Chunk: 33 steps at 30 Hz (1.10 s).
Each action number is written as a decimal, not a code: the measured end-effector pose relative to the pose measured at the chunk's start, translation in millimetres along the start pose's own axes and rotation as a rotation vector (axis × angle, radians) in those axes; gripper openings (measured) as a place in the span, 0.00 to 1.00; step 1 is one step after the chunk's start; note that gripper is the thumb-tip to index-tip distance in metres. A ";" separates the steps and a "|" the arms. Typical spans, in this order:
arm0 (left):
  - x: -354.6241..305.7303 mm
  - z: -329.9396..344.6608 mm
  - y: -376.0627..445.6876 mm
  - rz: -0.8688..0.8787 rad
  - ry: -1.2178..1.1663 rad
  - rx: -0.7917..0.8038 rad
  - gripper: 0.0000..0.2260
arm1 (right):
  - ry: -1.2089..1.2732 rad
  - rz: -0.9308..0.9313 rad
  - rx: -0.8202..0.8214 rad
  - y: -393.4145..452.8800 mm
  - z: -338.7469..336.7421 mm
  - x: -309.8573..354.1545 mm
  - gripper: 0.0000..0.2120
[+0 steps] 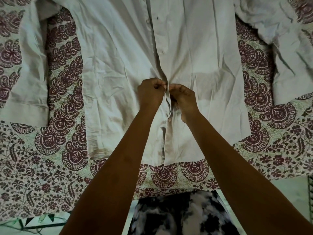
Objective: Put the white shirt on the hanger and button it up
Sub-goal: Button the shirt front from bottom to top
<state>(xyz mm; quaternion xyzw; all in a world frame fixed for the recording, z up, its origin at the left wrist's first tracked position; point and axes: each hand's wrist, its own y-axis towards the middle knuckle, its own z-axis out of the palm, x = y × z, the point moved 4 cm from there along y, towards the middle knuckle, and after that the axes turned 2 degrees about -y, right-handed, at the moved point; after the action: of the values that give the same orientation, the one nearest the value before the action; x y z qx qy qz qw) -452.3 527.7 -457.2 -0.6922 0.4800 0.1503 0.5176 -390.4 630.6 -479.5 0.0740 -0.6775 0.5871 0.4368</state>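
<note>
We pinch the shirt (pixel 118 56) front edges with both hands (pixel 149 92) (pixel 183 99); keep that grip taut, easing the button through.

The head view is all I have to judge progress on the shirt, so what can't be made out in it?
- Hanger: none in sight; the white shirt runs past the top edge, collar cut off.
- Button being worked: hidden between left hand and right hand.
- Upper buttons: too small to tell whether fastened.
- Sleeves: cut off by the side edges.
</note>
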 end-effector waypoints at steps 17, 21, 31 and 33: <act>7.3 6.2 0.8 -0.099 -0.047 -0.118 0.05 | -0.462 -0.360 -0.338 -3.9 15.5 -2.9 0.07; 11.0 6.4 0.2 -0.080 -0.077 -0.092 0.04 | -0.430 -0.337 -0.295 -3.6 14.5 -1.1 0.08; 4.2 12.5 9.4 -0.088 -0.020 0.031 0.05 | -0.395 -0.298 -0.291 -9.0 12.0 -0.8 0.09; 3.6 10.5 7.2 -0.060 -0.019 0.003 0.06 | -0.355 -0.363 -0.352 -14.7 15.6 1.3 0.07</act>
<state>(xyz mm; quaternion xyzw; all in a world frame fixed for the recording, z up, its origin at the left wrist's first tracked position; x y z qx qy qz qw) -453.4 534.9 -468.2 -0.7040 0.4541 0.1405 0.5276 -390.0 613.3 -466.7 0.2183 -0.8102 0.3512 0.4154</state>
